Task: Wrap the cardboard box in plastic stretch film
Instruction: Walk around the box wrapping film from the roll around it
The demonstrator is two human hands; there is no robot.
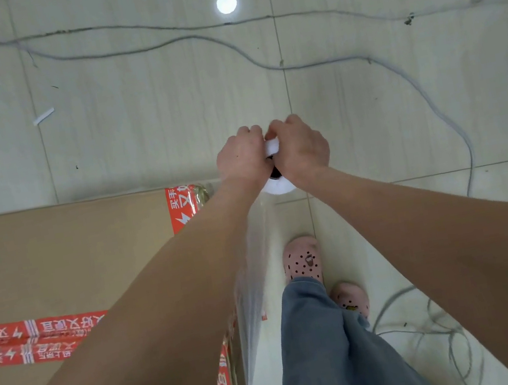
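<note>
A large cardboard box (65,257) with red printed tape fills the lower left. My left hand (242,159) and my right hand (300,146) are closed side by side on the white stretch film roll (278,185), held upright just past the box's far right corner. A clear sheet of film (254,279) runs from the roll back along the box's right side. Most of the roll is hidden under my hands.
Grey cables (292,66) snake across the tiled floor ahead and coil at the lower right (437,329). A small white scrap (44,116) lies on the floor to the left. My feet in pink clogs (302,259) stand right of the box.
</note>
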